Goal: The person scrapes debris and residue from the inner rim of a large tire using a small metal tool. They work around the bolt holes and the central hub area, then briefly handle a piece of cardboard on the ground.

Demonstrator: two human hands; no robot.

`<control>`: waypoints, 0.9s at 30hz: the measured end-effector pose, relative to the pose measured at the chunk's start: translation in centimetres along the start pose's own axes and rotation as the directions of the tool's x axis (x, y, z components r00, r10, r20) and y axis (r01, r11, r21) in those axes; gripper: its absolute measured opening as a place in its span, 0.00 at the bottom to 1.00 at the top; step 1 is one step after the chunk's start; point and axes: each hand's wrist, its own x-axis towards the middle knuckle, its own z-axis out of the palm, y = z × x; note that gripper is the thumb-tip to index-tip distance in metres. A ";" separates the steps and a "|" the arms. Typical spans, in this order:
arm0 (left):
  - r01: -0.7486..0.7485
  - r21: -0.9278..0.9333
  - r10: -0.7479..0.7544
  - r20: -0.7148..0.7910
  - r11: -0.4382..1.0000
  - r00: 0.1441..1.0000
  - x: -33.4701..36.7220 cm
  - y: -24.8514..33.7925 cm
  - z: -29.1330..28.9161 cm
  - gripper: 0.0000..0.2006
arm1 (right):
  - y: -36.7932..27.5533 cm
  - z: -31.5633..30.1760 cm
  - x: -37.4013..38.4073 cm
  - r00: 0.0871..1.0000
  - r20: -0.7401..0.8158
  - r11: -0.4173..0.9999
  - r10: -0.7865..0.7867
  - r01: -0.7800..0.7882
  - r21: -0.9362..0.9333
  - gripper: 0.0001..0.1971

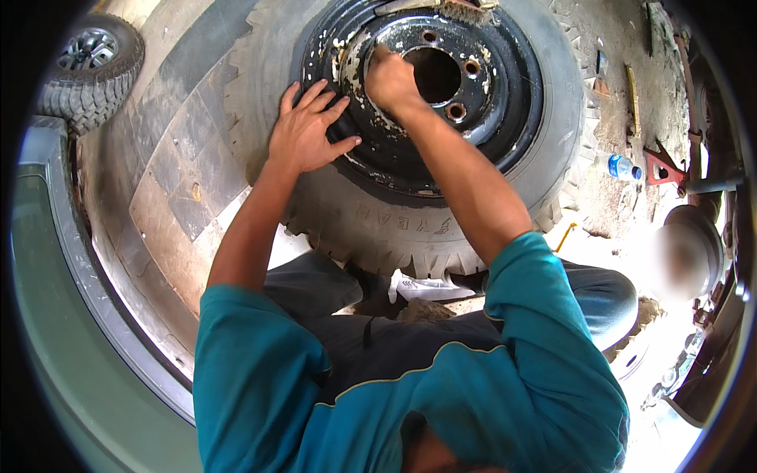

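A big grey tyre (505, 185) lies flat in front of me, with a black steel wheel rim (505, 102) in it. The rim's paint is chipped, showing pale patches and rusty bolt holes round the centre opening. My left hand (310, 130) rests with spread fingers across the rim's left edge and the tyre's sidewall. On the rim's face, left of the centre opening, my right hand (392, 79) is closed in a fist. Whatever it grips is hidden by the fingers. A brush (465, 11) with dark bristles lies across the far side of the rim.
A smaller wheel with a knobby tyre (95, 67) is at the far left, above a green vehicle panel (59, 315). To the right are a water bottle (623, 167), a red metal stand (664, 167) and a yellow strip (633, 98). A grey-white shoe (430, 288) sits against the tyre's near side.
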 end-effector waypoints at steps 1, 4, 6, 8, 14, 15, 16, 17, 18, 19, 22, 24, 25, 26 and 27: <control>0.001 -0.006 -0.001 0.004 1.000 1.000 0.2 0.0 -0.2 0.39 | 1.1 1.5 -2.1 0.994 0.009 0.988 -0.106 0.106 -0.112 0.14; 0.006 -0.038 -0.005 0.011 0.999 1.000 -0.8 0.4 -0.1 0.38 | 0.2 1.1 -2.6 0.999 0.034 0.999 0.014 -0.013 -0.044 0.15; -0.009 -0.039 0.008 -0.012 0.999 1.000 -0.5 0.2 -0.1 0.38 | -0.9 -1.7 -0.2 0.995 -0.003 0.992 0.098 -0.097 0.077 0.17; -0.006 -0.032 0.006 0.010 0.999 1.000 -0.8 0.3 -0.2 0.38 | 0.4 -0.3 -0.7 0.997 0.072 0.993 -0.031 0.039 -0.110 0.18; 0.006 -0.029 -0.005 0.024 1.000 1.000 -0.1 0.7 -0.2 0.38 | 0.8 -0.7 1.0 0.993 -0.105 0.997 0.058 -0.062 -0.034 0.15; 0.017 -0.028 -0.016 0.037 0.999 0.999 -0.8 0.7 -0.2 0.38 | -0.8 -1.7 0.3 0.989 -0.082 0.992 0.122 -0.119 0.042 0.15; 0.011 -0.026 -0.011 0.027 1.000 1.000 -0.9 0.3 -0.1 0.38 | -0.4 -1.0 -0.2 0.999 -0.019 0.996 0.031 -0.032 -0.078 0.16; 0.013 -0.028 -0.012 0.042 1.000 0.999 -1.0 0.4 -0.3 0.38 | 0.0 -0.8 -0.3 0.997 0.042 0.978 -0.057 0.064 -0.197 0.18; 0.019 -0.022 -0.018 0.034 1.000 0.999 -0.4 0.1 -0.5 0.38 | -0.7 0.6 -0.8 1.000 -0.011 0.990 -0.026 0.024 -0.137 0.18; 0.013 -0.032 -0.012 0.052 0.999 0.999 -0.5 0.5 -0.4 0.38 | -0.6 2.4 -2.7 0.998 -0.052 0.996 0.039 -0.042 -0.073 0.19; 0.022 -0.027 -0.022 0.021 0.999 1.000 -0.5 0.2 -0.2 0.38 | 0.1 -0.6 0.5 0.998 -0.017 0.998 0.055 -0.056 -0.032 0.20; 0.012 -0.040 -0.011 0.034 0.999 0.999 -1.0 0.6 -0.1 0.38 | 0.0 -2.3 1.3 0.998 -0.022 0.991 0.053 -0.055 -0.126 0.23; 0.012 -0.044 -0.010 0.042 0.999 0.999 -1.3 0.6 -0.1 0.38 | 1.1 -2.4 1.4 1.000 -0.020 0.973 -0.017 0.011 -0.232 0.24; 0.009 -0.045 -0.008 0.030 0.999 1.000 -0.7 0.3 -0.2 0.38 | 1.5 -3.5 1.4 0.989 0.089 0.993 0.117 -0.119 0.015 0.25; 0.013 -0.044 -0.011 0.034 0.999 0.999 -0.6 0.2 -0.3 0.38 | 2.0 -4.1 0.9 0.986 0.123 0.989 0.113 -0.124 0.080 0.26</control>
